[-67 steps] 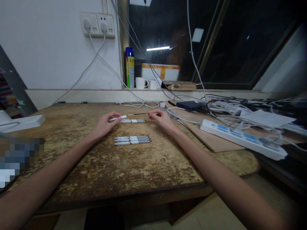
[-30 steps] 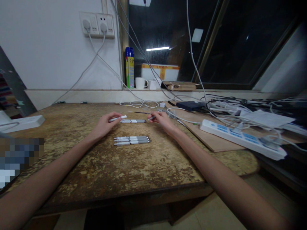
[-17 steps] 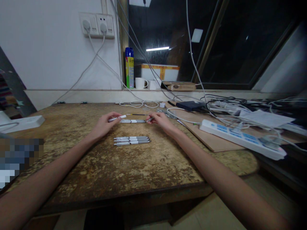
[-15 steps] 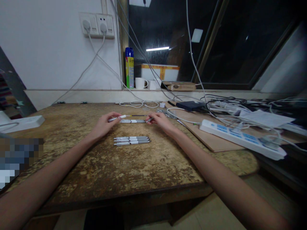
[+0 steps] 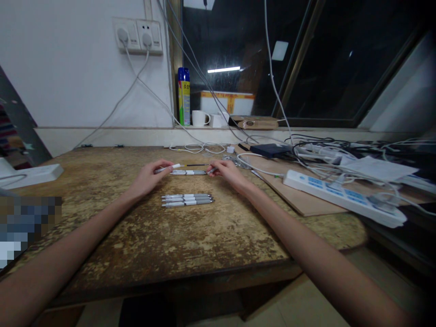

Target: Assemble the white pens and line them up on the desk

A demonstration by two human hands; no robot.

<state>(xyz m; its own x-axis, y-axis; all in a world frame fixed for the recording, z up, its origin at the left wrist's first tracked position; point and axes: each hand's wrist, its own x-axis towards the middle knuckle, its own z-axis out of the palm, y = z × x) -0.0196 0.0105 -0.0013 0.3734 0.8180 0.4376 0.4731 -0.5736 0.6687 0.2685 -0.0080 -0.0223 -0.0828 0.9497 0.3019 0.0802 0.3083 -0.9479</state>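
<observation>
Fingers of my left hand (image 5: 153, 175) are closed on a white pen barrel (image 5: 175, 166), its end pointing right. A thin pen refill (image 5: 196, 165), yellowish at the left and dark at the right, spans the gap between my hands. My right hand (image 5: 222, 170) pinches a small grey pen part (image 5: 213, 170). The refill's right end meets the fingertips there; whether they grip it too I cannot tell. Just below the refill, white-and-grey pens (image 5: 188, 172) lie on the table between the hands. Nearer to me rests a row of several similar pens (image 5: 186, 200), side by side.
The worn wooden table (image 5: 163, 245) has a brown board (image 5: 303, 200) on its right, bearing a white power strip (image 5: 340, 195) and tangled cables. Behind the right hand lies a clear plastic bag (image 5: 235, 160). Another power strip (image 5: 37, 175) sits at far left.
My left hand and the white barrel have shifted very slightly to the right. The right hand and the pens on the table look unmoved.
</observation>
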